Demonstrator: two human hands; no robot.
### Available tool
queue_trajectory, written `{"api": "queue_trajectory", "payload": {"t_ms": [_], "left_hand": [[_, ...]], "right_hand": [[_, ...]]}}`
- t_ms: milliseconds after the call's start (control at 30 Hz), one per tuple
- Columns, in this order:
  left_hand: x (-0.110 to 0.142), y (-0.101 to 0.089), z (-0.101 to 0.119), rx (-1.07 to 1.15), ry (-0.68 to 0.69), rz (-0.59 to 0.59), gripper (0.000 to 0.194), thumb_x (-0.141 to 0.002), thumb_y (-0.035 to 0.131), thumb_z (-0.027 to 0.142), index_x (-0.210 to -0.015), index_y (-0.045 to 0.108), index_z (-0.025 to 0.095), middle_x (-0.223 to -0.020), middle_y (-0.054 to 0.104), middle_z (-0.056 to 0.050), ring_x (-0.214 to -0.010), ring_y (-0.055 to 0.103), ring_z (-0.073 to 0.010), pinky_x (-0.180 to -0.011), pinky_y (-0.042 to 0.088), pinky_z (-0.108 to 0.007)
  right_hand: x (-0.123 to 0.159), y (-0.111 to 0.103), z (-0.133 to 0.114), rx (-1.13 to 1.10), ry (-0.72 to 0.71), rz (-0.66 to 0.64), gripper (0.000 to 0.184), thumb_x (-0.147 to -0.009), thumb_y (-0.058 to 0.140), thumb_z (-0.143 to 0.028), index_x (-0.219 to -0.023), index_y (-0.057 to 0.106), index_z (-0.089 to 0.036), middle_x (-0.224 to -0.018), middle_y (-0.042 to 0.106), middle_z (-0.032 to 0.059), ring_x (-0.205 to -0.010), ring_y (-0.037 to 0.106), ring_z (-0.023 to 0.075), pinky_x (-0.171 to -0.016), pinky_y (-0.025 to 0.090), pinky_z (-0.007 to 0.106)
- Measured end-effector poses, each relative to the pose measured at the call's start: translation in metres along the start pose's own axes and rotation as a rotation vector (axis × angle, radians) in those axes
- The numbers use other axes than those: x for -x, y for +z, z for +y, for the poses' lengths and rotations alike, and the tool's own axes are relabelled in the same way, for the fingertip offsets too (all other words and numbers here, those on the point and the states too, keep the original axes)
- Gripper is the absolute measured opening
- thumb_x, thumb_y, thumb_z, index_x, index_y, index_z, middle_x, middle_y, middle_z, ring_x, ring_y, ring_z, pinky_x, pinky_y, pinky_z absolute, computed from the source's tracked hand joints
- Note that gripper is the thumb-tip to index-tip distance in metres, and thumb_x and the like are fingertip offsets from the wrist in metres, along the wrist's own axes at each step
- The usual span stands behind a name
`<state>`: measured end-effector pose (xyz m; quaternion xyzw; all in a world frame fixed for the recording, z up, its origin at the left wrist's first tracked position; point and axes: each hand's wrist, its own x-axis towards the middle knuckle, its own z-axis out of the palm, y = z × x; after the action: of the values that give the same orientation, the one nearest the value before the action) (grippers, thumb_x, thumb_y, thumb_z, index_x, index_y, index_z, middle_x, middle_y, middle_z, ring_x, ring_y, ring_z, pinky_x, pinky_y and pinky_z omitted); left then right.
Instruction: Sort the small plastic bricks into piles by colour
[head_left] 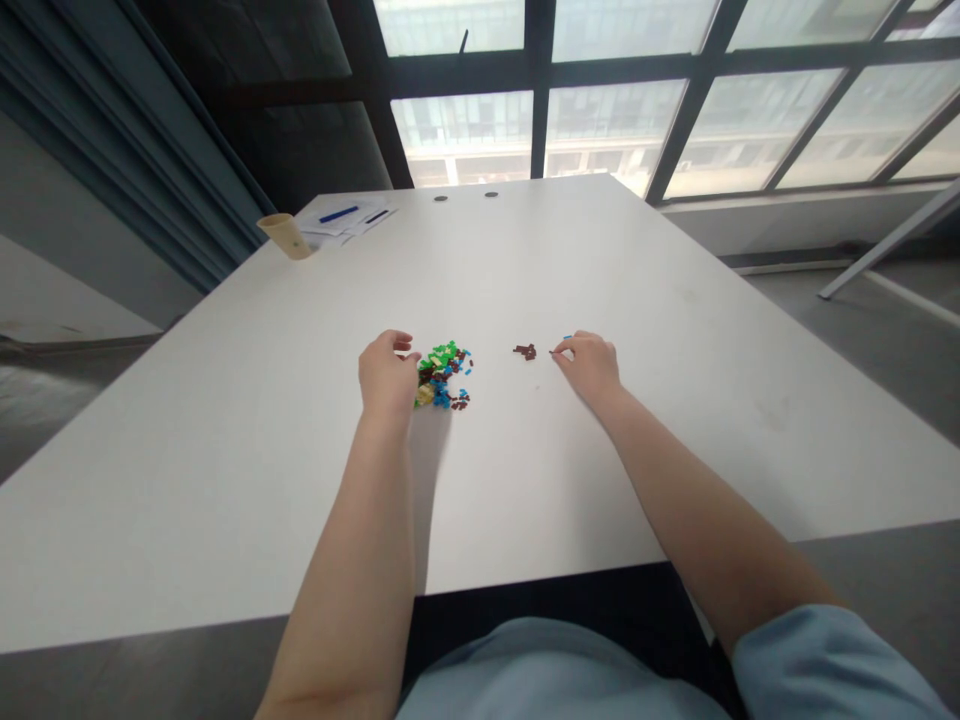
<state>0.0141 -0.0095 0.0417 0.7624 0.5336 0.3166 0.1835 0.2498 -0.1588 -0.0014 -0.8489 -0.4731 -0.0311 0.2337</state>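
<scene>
Light blue sleeve (825,660) and shirt front (540,675) fill the bottom of the view, and both bare forearms reach out over the near edge of a white counter (225,480). Near the counter's middle lies a mixed heap of small plastic bricks (442,375) in green, blue, brown and a pale yellow. Left hand (388,375) sits against the heap's left side, its fingers loosely curled and apart, with nothing visibly held. Right of the heap, well clear of it, lies a small group of brown bricks (525,351). Right hand (589,365) is just beyond that group, thumb and forefinger close together. A blue brick (566,338) shows at the fingers, but I cannot tell whether it is pinched or only beside them.

Most bricks lie mixed in the heap, though a few brown ones sit apart, so only a small share is separated.

Toward the far left corner stand a beige cup (285,236) and papers (345,222) with a blue pen (339,213). Two round grommets (465,196) are set near the far edge, below a gridded window (540,130).
</scene>
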Motion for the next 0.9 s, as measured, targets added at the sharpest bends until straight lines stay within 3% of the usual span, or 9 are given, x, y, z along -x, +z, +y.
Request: {"api": "queue_trajectory", "payload": {"t_ms": [300,700,800,900], "left_hand": [[0.005,0.010,0.005,-0.046,-0.053,-0.179,0.025,-0.065,0.053,0.008,-0.085,0.064,0.017,-0.091,0.067,-0.007,-0.080,0.061,-0.0198,-0.072,0.046,-0.030],[0.004,0.010,0.006,-0.081,-0.045,-0.198,0.027,-0.067,0.049,0.010,-0.088,0.066,0.017,-0.093,0.068,-0.006,-0.085,0.061,-0.0188,-0.078,0.046,-0.028],[0.002,0.005,0.002,-0.154,-0.101,-0.171,0.032,-0.066,0.047,0.009,-0.089,0.066,0.020,-0.095,0.068,-0.006,-0.089,0.060,-0.0206,-0.078,0.045,-0.031],[-0.001,-0.003,-0.001,-0.264,-0.193,-0.220,0.030,-0.063,0.050,0.010,-0.084,0.067,0.023,-0.097,0.068,-0.007,-0.091,0.060,-0.0268,-0.076,0.044,-0.039]], "right_hand": [[-0.002,0.011,-0.016,0.037,0.046,-0.067,0.016,-0.082,0.054,-0.032,-0.083,0.069,-0.024,-0.088,0.063,0.0031,-0.085,0.054,0.0178,-0.070,0.031,0.031],[0.002,0.010,-0.021,0.083,-0.038,-0.093,0.020,-0.086,0.048,-0.027,-0.090,0.068,-0.027,-0.090,0.064,0.0035,-0.090,0.053,0.0180,-0.072,0.030,0.030],[0.003,0.010,-0.020,0.052,-0.044,-0.085,0.024,-0.087,0.044,-0.023,-0.093,0.067,-0.027,-0.091,0.064,0.0040,-0.090,0.054,0.0178,-0.073,0.031,0.030],[0.006,0.006,-0.018,-0.015,-0.057,-0.066,0.027,-0.087,0.041,-0.020,-0.094,0.066,-0.024,-0.090,0.065,0.0047,-0.088,0.055,0.0182,-0.074,0.033,0.030]]}}
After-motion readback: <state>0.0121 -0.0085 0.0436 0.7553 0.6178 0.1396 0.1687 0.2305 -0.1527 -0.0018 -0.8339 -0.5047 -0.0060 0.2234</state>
